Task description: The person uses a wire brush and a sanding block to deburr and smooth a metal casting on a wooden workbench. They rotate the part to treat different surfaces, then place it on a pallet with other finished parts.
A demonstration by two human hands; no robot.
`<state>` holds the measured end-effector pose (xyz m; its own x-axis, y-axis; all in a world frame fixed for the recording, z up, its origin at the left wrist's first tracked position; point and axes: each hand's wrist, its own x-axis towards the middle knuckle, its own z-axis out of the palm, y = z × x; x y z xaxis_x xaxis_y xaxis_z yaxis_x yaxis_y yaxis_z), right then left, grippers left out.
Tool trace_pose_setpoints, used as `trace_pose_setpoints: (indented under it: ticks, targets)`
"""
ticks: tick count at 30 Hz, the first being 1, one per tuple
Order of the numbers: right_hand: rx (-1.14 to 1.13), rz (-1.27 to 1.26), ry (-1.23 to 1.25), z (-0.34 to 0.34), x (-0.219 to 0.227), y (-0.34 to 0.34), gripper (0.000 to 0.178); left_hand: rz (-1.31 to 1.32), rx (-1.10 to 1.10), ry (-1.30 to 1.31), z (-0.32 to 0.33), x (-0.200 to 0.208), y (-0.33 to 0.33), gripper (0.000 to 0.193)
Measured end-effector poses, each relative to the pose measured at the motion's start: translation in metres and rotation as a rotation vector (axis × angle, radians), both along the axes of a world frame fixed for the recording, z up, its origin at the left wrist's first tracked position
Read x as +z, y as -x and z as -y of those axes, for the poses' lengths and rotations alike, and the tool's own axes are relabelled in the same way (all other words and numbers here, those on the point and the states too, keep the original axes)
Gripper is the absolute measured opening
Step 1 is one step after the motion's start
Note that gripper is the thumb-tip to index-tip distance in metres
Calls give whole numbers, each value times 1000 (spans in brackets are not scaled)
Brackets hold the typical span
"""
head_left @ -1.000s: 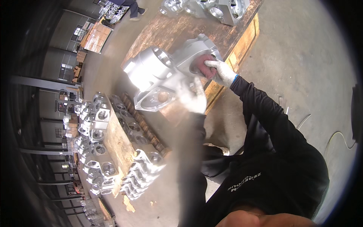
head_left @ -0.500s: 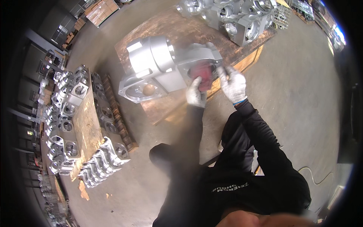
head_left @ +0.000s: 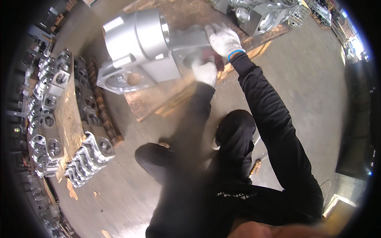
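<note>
A large silver metal casting (head_left: 137,37) lies on the wooden board, with a round cylinder body and a flanged end at the right. My left hand (head_left: 205,72), in a white knit glove, is closed on a dark red pad (head_left: 218,62) against the opening in that right end. The pad is partly covered by the fingers and slightly blurred; whether it is cloth or abrasive I cannot tell. My right hand (head_left: 224,39), gloved with a blue cuff edge, grips the top edge of the same end, fingers bent over it.
More silver castings (head_left: 264,18) stand at the far right of the wooden board (head_left: 158,105). To the left, a pallet carries rows of castings (head_left: 85,156) around a wooden sheet (head_left: 70,119). A tool with an orange-brown handle (head_left: 256,168) lies on the floor by my leg.
My right hand has moved from beside the pad up onto the casting's top edge. The left hand keeps the pad at the opening. The whole view has shifted.
</note>
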<state>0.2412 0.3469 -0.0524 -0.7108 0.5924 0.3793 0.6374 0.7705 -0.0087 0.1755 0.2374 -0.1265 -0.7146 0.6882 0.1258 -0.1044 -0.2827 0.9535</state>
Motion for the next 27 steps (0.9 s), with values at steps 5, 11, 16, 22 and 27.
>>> trace_pose_setpoints:
  ticks: [5, 11, 16, 22, 27]
  targets:
    - [115, -51, -145, 6, 9, -9, 40, -1748, -92, 667, 23, 10, 17, 12]
    - [1, -23, 177, 22, 27, -7, 44, -1169, -122, 667, 19, 23, 6, 17]
    - [31, -8, 162, 24, 35, -11, 45, 172, -287, -179, 43, 21, 10, 22]
    - [69, 17, 73, 13, 17, -14, 46, 519, -232, -343, 40, 19, 0, 25]
    - [75, 75, -70, 3, 6, -9, 48, -1213, -153, 619, 14, 32, 4, 24]
